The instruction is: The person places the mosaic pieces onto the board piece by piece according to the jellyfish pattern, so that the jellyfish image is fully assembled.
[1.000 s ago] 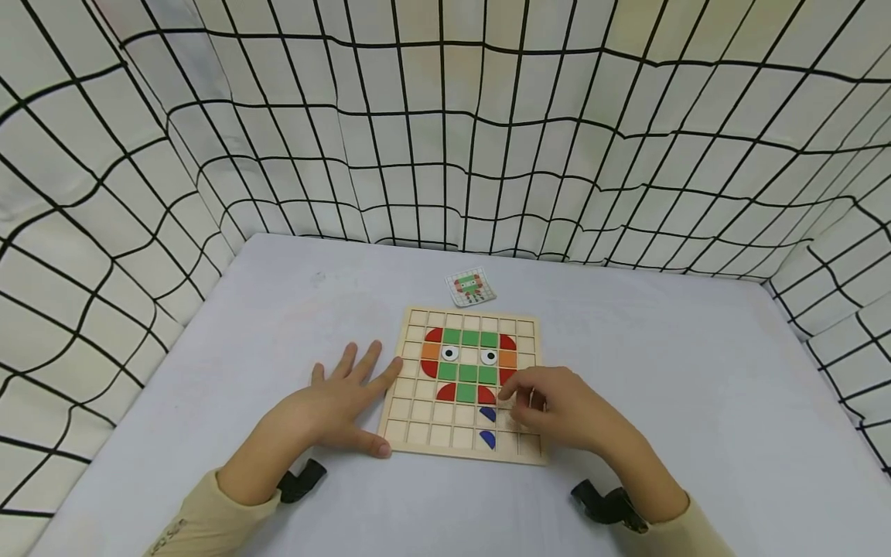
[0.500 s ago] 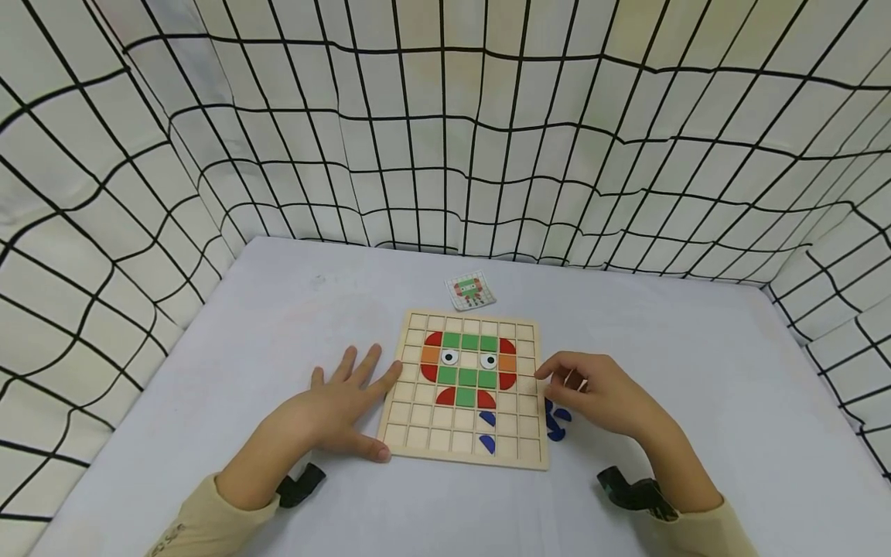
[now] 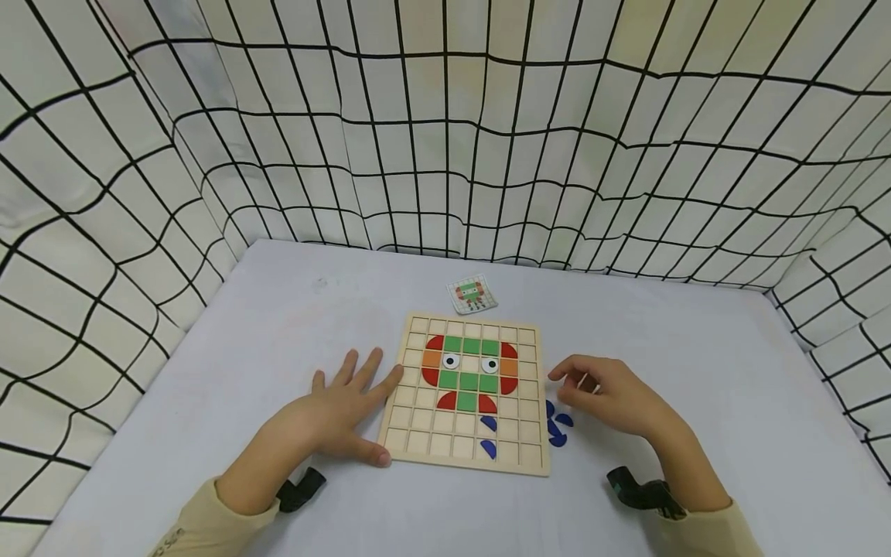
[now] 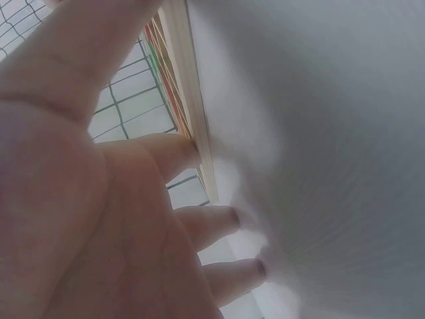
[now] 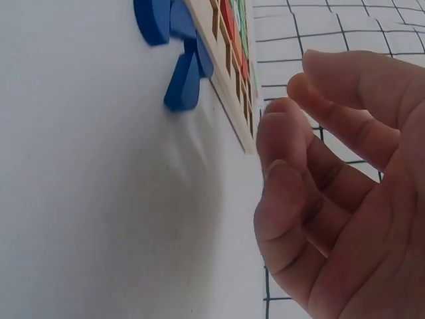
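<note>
A wooden grid board (image 3: pixel 429 445) lies on the table, with red, green and orange pieces and two eye pieces forming a face. Two blue pieces (image 3: pixel 489 423) sit in cells below it. My left hand (image 3: pixel 334 410) is spread flat at the board's left edge, its index finger and thumb touching the side. In the left wrist view its fingers (image 4: pixel 219 226) are straight. My right hand (image 3: pixel 609 394) hovers off the board's right edge, fingers loosely bent and nothing between them. Below it several blue pieces (image 5: pixel 182 83) lie loose beside the board.
A small picture card (image 3: pixel 472 294) with a similar face lies behind the board. A black net (image 3: pixel 445 121) over white sheeting rises around the back and sides of the white table (image 3: pixel 668 333).
My right hand has moved off the board to the right, uncovering the board's right side and the loose blue pieces. The left hand stays in place.
</note>
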Available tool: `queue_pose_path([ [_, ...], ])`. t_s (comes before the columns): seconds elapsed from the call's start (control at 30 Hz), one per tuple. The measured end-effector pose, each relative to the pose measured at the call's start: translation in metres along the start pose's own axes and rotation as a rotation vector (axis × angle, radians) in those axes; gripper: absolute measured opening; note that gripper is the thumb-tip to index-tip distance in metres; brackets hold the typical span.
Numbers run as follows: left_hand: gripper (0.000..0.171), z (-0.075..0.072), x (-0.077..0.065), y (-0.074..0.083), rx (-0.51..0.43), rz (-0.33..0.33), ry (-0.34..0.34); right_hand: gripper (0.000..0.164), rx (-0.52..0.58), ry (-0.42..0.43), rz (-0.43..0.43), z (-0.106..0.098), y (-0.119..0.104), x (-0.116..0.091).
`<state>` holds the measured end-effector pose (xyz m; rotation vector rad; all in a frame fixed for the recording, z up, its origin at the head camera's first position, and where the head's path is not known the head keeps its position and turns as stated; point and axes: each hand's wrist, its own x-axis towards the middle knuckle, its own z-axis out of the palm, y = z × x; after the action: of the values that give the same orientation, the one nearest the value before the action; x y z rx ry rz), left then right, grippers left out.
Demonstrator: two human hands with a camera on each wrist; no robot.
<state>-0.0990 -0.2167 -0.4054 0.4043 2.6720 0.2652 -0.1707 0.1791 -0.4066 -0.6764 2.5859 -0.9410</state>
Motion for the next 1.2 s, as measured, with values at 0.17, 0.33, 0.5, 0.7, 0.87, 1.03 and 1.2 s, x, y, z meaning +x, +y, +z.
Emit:
queue_pose_path([
  [0.17,0.121,0.000,0.001,0.000,0.005,0.001,-0.003,0.036,0.023,-0.110,0.070,-0.002,0.010,-0.001],
  [0.33,0.121,-0.001,0.000,0.000,-0.001,0.002,-0.003,0.063,0.000,-0.175,0.134,0.004,0.009,0.002],
  [0.5,0.121,-0.002,0.000,0.001,-0.005,0.000,-0.007,0.067,-0.064,-0.159,0.161,0.012,0.002,0.003],
  [0.7,0.121,-0.002,0.000,0.001,0.000,0.002,-0.007,0.062,-0.129,-0.130,0.171,0.018,-0.006,0.004],
  [0.87,0.120,-0.002,0.000,0.001,0.002,0.004,-0.006,0.038,-0.179,-0.079,0.161,0.018,-0.004,0.006],
  [1.03,0.120,-0.002,-0.001,0.001,0.003,0.007,-0.007,0.022,-0.198,-0.026,0.129,0.014,0.002,0.005],
  [1.2,0.120,-0.002,-0.001,0.001,0.004,0.005,-0.009,0.018,-0.165,-0.037,0.123,0.004,0.008,0.000],
])
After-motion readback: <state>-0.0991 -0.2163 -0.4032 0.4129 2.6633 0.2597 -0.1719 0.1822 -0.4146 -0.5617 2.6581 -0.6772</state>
